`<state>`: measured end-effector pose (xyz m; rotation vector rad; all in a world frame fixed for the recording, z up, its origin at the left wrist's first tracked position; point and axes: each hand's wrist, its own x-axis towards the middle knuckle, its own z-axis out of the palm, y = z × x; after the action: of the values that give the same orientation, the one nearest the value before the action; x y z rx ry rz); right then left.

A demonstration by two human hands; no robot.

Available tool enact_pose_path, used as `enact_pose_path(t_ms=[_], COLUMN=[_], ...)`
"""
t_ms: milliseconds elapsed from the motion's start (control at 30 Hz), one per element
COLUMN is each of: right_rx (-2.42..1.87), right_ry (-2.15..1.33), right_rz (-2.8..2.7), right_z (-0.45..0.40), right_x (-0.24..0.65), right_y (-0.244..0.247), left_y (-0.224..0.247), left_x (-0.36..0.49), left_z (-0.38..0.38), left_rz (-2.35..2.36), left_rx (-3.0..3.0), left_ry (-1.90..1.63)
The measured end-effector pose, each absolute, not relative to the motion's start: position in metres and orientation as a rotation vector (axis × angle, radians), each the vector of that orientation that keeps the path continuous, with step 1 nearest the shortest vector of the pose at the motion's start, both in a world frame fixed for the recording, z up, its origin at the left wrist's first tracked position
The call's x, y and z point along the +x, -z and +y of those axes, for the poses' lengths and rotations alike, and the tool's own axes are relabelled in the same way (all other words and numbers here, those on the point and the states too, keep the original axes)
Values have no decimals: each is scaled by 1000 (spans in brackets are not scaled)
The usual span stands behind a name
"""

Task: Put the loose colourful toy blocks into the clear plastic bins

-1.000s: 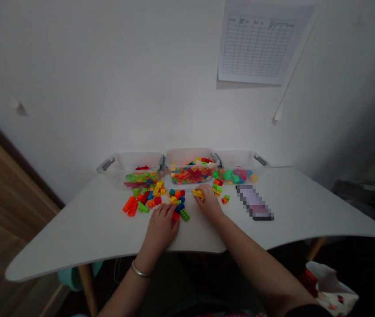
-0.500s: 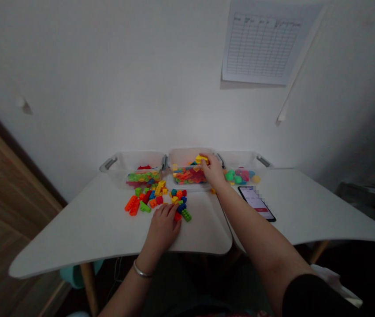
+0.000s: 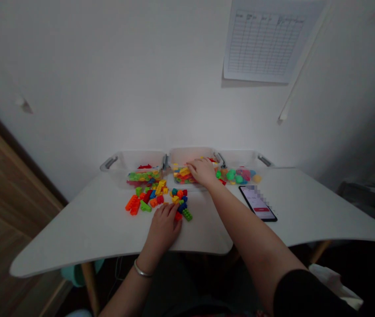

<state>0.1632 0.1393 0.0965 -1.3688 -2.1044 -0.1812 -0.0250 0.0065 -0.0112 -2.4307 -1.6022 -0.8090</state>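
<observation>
right hand [image 3: 203, 171]: positioned over the middle bin [image 3: 183, 155], fingers just beside a yellow brick [image 3: 184, 171] — gripped or released, cannot tell. left hand [image 3: 163, 224]: rests on the counter [image 3: 108, 235], fingers at a red brick [image 3: 178, 216] near the loose bricks [image 3: 153, 202] — grip cannot be determined.
</observation>
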Motion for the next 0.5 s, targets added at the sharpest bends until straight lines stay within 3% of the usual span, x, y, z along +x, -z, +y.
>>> enact_pose_path(t_ms=[267,500], right_rx=[-1148,-1188], right_ry=[-6,113], right_rz=[-1852,-1573], right_z=[131,95], right_x=[180,189], right_y=[-83,-35], left_y=[14,15], left_x=[-25,-25], left_z=[8,8], left_rz=[-1606,-1589], left_rx=[-2425,-2425], left_ry=[808,803])
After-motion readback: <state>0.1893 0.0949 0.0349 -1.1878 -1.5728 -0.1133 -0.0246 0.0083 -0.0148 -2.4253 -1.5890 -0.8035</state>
